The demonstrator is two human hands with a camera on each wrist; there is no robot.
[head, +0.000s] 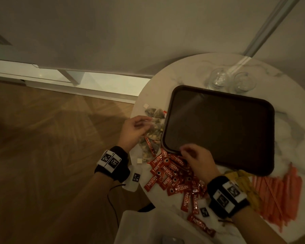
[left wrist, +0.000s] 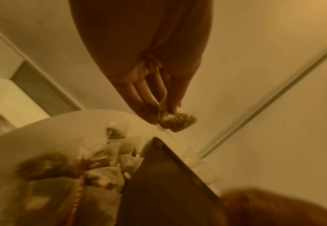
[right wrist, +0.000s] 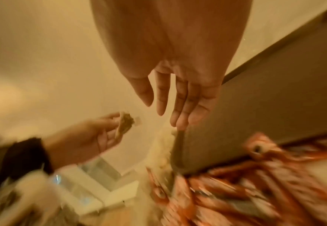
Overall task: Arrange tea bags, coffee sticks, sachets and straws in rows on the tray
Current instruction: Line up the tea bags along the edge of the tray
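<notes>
Left hand [left wrist: 151,85] pinching tea bag [left wrist: 178,121] beside tray [head: 167,120] edge; right hand [right wrist: 180,91], fingers relaxed, above near rim.

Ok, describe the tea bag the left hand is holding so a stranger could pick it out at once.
Start at the dark tray on the round marble table; off its left edge lies a heap of tea bags. Above that heap the left hand pinches one tea bag in its fingers. It alone is lifted off the table.

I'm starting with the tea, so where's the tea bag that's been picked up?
The left hand pinches the tea bag above the tea bag pile, just left of the tray.
</notes>
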